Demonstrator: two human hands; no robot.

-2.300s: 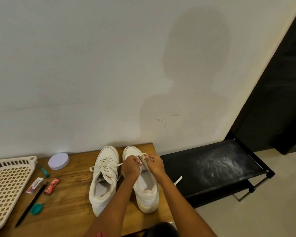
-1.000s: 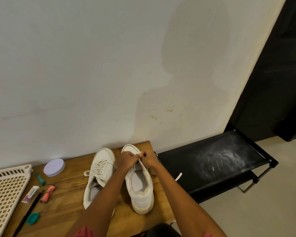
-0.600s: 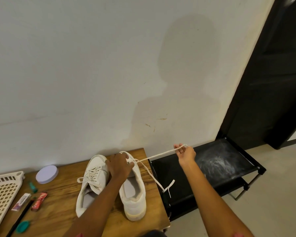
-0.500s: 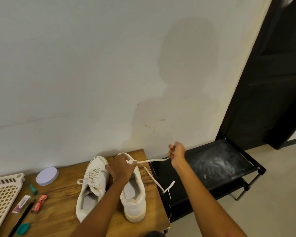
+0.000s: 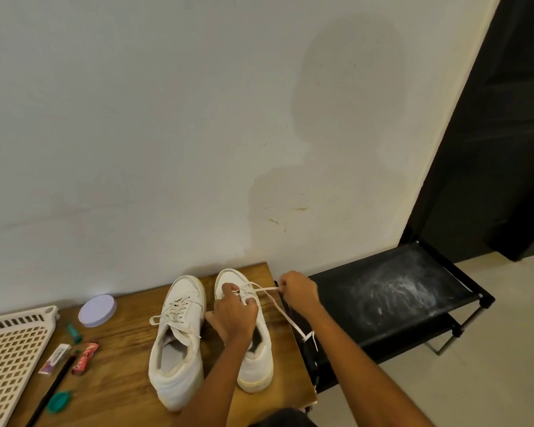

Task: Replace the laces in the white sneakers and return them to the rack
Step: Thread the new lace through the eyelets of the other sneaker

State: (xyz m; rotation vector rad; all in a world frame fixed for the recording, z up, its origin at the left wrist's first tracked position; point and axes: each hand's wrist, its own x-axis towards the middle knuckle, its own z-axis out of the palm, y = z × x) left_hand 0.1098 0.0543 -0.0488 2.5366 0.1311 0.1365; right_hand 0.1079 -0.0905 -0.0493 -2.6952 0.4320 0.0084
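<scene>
- Right shoe [image 5: 255, 349] on table [image 5: 121, 349], heel nearest, beside laced left shoe [image 5: 178, 337].
- Left hand [image 5: 233, 315] presses on tongue/eyelets, fingers curled; keep shoe pinned.
- Right hand [image 5: 298, 292] pinches lace [image 5: 267, 290]; pull even, flat, w/o twist, thru next eyelet.
- Rack [image 5: 392, 306] beyond, on right.

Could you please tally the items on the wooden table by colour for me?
White: 4, two sneakers, basket, tube
Teal: 2, caps
Lilac: 1, lid
Red: 1, packet
Black: 1, pencil
Total: 9
</scene>
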